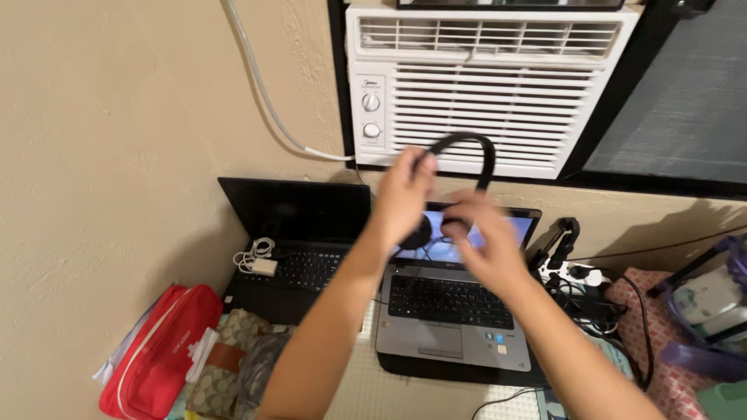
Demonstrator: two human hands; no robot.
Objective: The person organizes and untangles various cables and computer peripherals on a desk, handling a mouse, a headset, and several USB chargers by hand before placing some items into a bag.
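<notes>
Nearest, a red pouch (159,350) is seen at lower left. Above a silver laptop (451,319), black headphones (467,167) are gripped by the left hand (403,194) and right hand (486,245), before a white air conditioner (482,85).

Home room: window air conditioner (486,85), laptops (451,311)

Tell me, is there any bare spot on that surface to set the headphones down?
One pale strip lies bare between the black laptop and the grey laptop, below the hands holding the headphones. The left side is crowded with a red pouch, the right with cables.
</notes>
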